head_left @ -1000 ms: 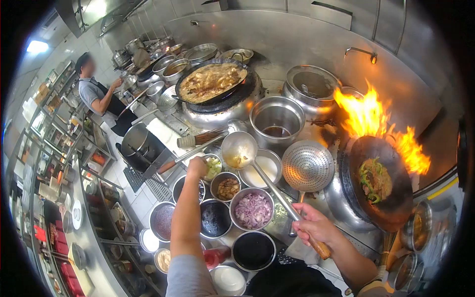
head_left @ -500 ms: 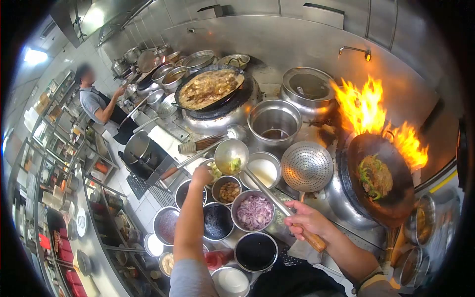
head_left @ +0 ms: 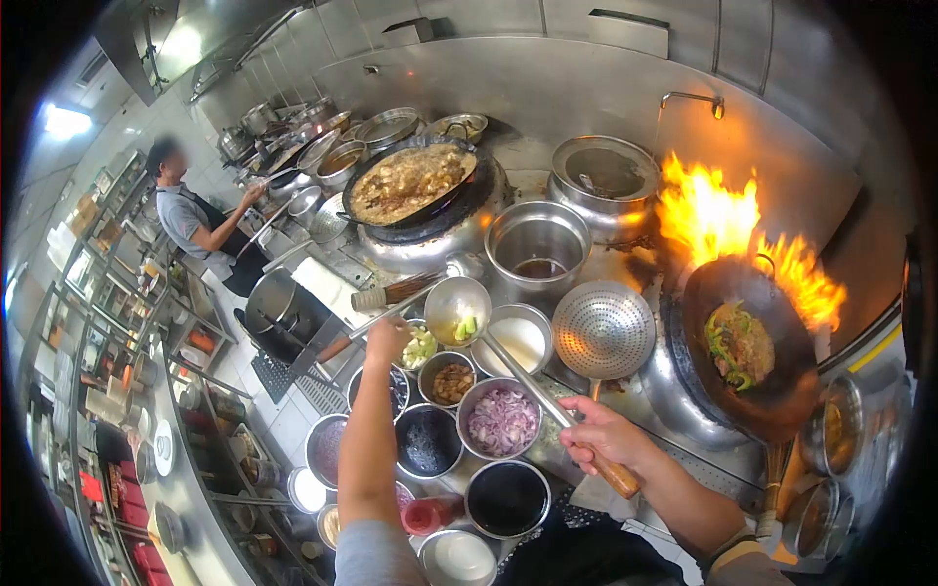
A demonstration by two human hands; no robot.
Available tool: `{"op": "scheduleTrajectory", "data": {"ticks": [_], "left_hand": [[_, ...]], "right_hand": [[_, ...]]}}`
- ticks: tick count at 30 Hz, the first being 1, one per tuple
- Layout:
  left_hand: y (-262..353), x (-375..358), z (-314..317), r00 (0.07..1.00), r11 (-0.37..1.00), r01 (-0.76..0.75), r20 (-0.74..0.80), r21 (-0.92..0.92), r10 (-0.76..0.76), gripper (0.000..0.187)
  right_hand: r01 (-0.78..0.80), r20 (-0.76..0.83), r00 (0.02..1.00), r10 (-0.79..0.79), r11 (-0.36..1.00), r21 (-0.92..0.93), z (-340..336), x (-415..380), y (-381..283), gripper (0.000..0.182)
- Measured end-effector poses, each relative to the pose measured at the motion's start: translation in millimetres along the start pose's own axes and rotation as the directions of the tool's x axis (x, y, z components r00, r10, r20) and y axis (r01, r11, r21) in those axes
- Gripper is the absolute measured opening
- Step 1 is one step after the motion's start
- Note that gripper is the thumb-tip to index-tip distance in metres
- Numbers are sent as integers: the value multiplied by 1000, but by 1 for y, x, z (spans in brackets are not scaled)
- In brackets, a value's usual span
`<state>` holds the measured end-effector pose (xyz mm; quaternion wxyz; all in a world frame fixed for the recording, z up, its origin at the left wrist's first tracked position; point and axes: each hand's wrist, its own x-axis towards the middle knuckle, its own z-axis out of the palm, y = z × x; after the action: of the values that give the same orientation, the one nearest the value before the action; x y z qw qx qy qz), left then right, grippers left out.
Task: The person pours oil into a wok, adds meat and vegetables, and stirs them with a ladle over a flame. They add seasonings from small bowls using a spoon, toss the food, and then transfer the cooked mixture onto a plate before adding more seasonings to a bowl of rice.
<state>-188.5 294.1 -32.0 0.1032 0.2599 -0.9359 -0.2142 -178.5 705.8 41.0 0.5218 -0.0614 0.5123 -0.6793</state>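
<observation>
My right hand grips the wooden end of a long-handled ladle. Its bowl holds a few pale green chopped pieces and hangs over the small pots. My left hand is by the left edge of a bowl of chopped green vegetable; the back of the hand hides its fingers. Close by are a bowl of brown pieces, a pot of chopped purple onion and a pot of white liquid. A second ladle's wooden handle lies just left of my left hand.
At right, a tilted wok holds noodle-like food and green strips, with tall flames behind it. A perforated strainer lies beside it. A large wok of bubbling food stands at the back. Another person works at far left.
My left hand has moved up and left, out of the bowl of green pieces. More green pieces show in the ladle. My right hand keeps its grip.
</observation>
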Motion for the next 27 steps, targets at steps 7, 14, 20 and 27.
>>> {"op": "scheduleTrajectory", "data": {"ticks": [7,14,20,27], "left_hand": [[44,-9,-1,994,912,-83,37,-401,107,29],[61,-73,41,727,779,-559,620,284,295,23],[11,-50,86,602,613,-722,727,319,331,28],[-8,-35,82,629,698,-687,646,203,432,33]], "right_hand": [[-49,53,998,41,984,174,2,-9,1,46],[32,3,999,-33,987,157,-14,-32,11,49],[199,-122,977,-177,959,201,-42,-120,13,54],[199,-588,763,-269,963,-181,-84,-257,12,57]]}}
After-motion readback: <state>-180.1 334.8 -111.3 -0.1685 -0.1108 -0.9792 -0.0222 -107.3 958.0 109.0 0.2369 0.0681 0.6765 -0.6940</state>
